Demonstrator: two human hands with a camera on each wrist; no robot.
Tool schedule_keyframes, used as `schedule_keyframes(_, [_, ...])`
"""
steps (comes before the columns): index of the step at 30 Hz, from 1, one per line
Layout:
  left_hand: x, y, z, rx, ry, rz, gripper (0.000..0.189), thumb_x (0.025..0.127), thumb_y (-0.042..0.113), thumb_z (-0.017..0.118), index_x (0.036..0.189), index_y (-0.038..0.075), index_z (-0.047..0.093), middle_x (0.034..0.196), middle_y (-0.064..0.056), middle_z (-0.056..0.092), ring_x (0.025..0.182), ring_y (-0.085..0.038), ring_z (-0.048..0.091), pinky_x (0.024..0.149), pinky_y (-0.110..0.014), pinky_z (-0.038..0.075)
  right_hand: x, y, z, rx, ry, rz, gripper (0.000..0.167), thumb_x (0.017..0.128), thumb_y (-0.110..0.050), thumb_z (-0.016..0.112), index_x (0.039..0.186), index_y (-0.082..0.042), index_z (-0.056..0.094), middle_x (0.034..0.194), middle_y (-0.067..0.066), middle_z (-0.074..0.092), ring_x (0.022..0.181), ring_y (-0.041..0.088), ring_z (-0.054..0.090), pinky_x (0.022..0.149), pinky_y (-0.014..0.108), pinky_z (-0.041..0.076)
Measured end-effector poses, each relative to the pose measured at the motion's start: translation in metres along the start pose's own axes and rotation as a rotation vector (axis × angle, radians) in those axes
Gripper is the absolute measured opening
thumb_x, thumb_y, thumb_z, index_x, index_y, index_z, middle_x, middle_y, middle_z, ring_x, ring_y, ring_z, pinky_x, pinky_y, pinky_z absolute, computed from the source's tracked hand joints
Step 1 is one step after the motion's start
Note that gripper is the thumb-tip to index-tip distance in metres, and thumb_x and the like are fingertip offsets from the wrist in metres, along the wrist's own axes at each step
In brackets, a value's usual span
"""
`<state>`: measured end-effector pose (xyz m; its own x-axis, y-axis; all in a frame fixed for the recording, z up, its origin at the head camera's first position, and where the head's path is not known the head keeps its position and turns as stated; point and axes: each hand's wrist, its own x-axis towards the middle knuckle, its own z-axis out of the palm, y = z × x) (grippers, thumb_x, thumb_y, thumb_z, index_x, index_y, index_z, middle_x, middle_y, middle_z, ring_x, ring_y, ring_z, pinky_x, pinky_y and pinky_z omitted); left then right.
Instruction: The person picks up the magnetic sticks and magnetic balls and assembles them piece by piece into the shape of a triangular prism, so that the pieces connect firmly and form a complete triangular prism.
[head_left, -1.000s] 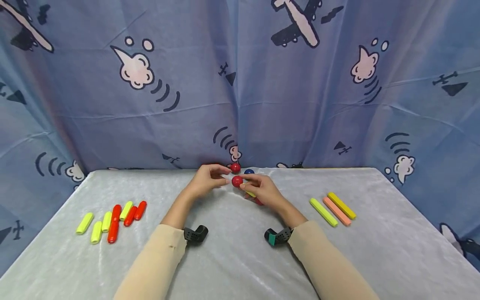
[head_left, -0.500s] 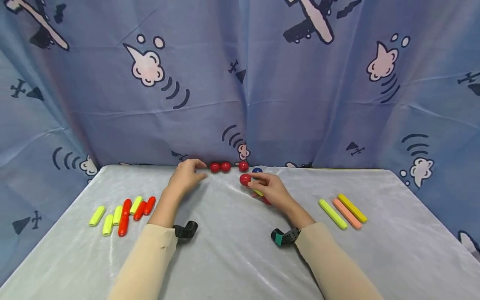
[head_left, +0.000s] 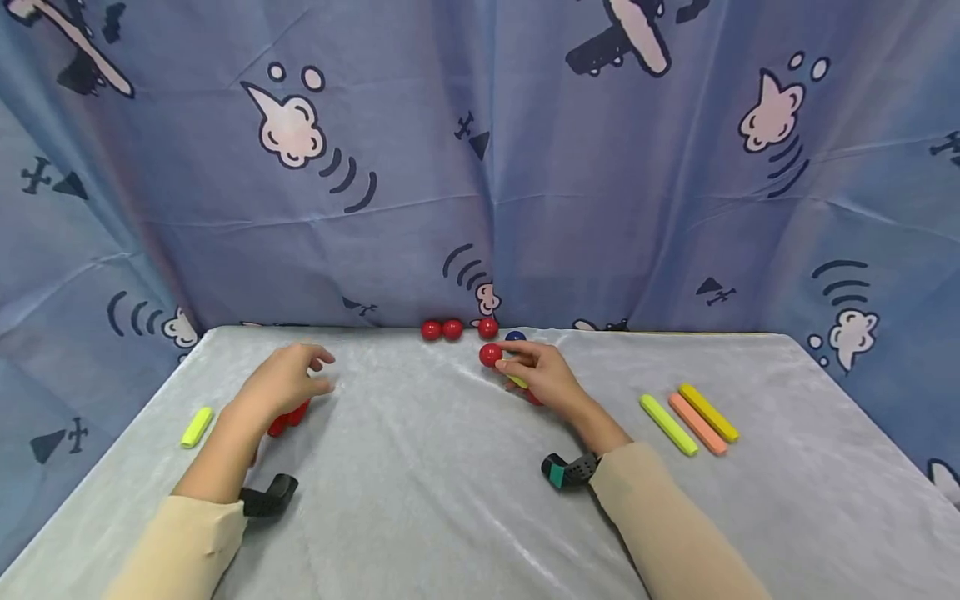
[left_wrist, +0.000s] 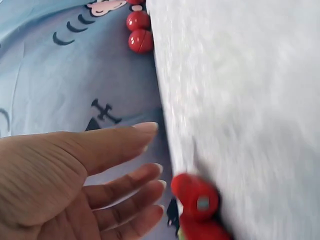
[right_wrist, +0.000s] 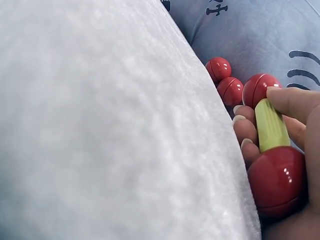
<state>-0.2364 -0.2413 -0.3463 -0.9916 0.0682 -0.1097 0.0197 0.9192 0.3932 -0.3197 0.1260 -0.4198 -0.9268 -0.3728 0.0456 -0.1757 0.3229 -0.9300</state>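
My right hand [head_left: 546, 379] pinches a short yellow-green stick [right_wrist: 272, 127] between thumb and fingers. One red ball [head_left: 491, 355] sits at the stick's far end; a second red ball [right_wrist: 277, 180] is at its near end, against the palm side. My left hand [head_left: 281, 383] is above the left part of the table, fingers apart and loosely bent, holding nothing. Beneath it lie short red sticks [head_left: 288, 418], partly covered by the hand. In the left wrist view, a red stick [left_wrist: 197, 200] with a small grey spot on its end lies beside the fingertips.
Red balls [head_left: 452, 330] and a blue ball [head_left: 515, 336] rest along the table's back edge by the patterned curtain [head_left: 390, 250]. A lone yellow-green stick [head_left: 197, 427] lies far left. Longer lime [head_left: 668, 424], salmon [head_left: 697, 423] and yellow [head_left: 708, 412] sticks lie at right.
My left hand has moved left and nearer, away from the red balls at the back, to over the short sticks. The right hand keeps its hold, almost still.
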Motion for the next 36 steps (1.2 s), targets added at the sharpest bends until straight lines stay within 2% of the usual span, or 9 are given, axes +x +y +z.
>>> schedule_keyframes(6, [-0.016,-0.016,-0.003,0.027,-0.072,0.056,0.045,0.078,0.004,0.078,0.120,-0.003,0.067,0.108,-0.022,0.069,0.087,-0.027,0.064,0.076,-0.040,0.054,0.000,-0.001,0.003,-0.011,0.016,0.014,0.042,0.097,-0.024,0.069,0.137,-0.011,0.063,0.113,0.017,0.074,0.074,0.013,0.067,0.073,0.025,0.057])
schedule_keyframes(11, [-0.008,-0.019,0.000,0.021,-0.068,0.117,0.044,0.074,-0.005,0.073,0.117,-0.002,0.069,0.103,-0.019,0.071,0.089,-0.027,0.064,0.076,-0.036,0.052,0.001,-0.001,0.002,-0.017,0.016,0.004,0.042,0.097,-0.023,0.069,0.137,-0.011,0.063,0.111,0.018,0.074,0.073,0.013,0.067,0.073,0.025,0.057])
schedule_keyframes(14, [0.001,-0.014,0.003,-0.009,-0.028,0.129,0.054,0.074,-0.009,0.069,0.128,-0.006,0.062,0.104,-0.020,0.072,0.093,-0.030,0.065,0.078,-0.038,0.052,0.000,-0.002,0.002,-0.011,0.009,-0.005,0.043,0.097,-0.024,0.069,0.137,-0.010,0.063,0.113,0.019,0.074,0.073,0.013,0.068,0.073,0.026,0.057])
schedule_keyframes(18, [0.017,0.012,0.010,-0.125,0.047,0.112,0.057,0.082,-0.008,0.068,0.137,-0.010,0.054,0.111,-0.023,0.072,0.101,-0.033,0.068,0.079,-0.037,0.057,0.000,-0.002,0.001,0.008,0.007,-0.011,0.043,0.097,-0.023,0.069,0.138,-0.010,0.063,0.115,0.021,0.073,0.073,0.014,0.068,0.072,0.026,0.058])
schedule_keyframes(22, [0.034,0.058,0.028,-0.316,0.090,0.158,0.048,0.083,-0.004,0.074,0.130,-0.005,0.062,0.111,-0.019,0.074,0.103,-0.031,0.072,0.080,-0.035,0.060,-0.001,0.000,-0.001,0.016,0.008,0.000,0.044,0.097,-0.023,0.069,0.139,-0.009,0.062,0.119,0.021,0.072,0.074,0.015,0.069,0.073,0.026,0.058])
schedule_keyframes(27, [0.055,0.108,0.060,-0.492,0.035,0.273,0.051,0.082,-0.001,0.079,0.130,0.000,0.064,0.106,-0.015,0.076,0.095,-0.024,0.075,0.073,-0.028,0.058,-0.001,-0.001,0.000,0.018,0.024,0.012,0.045,0.097,-0.024,0.069,0.139,-0.009,0.061,0.118,0.020,0.073,0.073,0.012,0.069,0.072,0.024,0.058])
schedule_keyframes(31, [0.066,0.122,0.081,-0.546,0.031,0.223,0.046,0.080,0.004,0.082,0.124,-0.002,0.069,0.102,-0.015,0.078,0.093,-0.021,0.076,0.073,-0.025,0.058,0.000,-0.001,0.002,0.034,0.018,-0.014,0.043,0.097,-0.022,0.068,0.138,-0.008,0.062,0.112,0.023,0.073,0.072,0.012,0.068,0.072,0.024,0.058])
schedule_keyframes(34, [0.071,0.121,0.092,-0.589,0.038,0.164,0.036,0.078,0.007,0.083,0.112,-0.003,0.074,0.099,-0.015,0.079,0.089,-0.018,0.075,0.070,-0.022,0.055,0.001,0.000,0.002,0.035,0.011,-0.020,0.042,0.098,-0.020,0.067,0.137,-0.008,0.062,0.108,0.023,0.074,0.071,0.013,0.067,0.071,0.025,0.058])
schedule_keyframes(36, [0.073,0.118,0.097,-0.627,0.039,0.158,0.030,0.079,0.007,0.083,0.107,-0.002,0.077,0.098,-0.015,0.079,0.087,-0.016,0.074,0.069,-0.021,0.054,0.001,-0.001,0.002,0.022,0.019,-0.016,0.041,0.097,-0.020,0.068,0.136,-0.009,0.063,0.106,0.021,0.075,0.070,0.013,0.067,0.071,0.024,0.058])
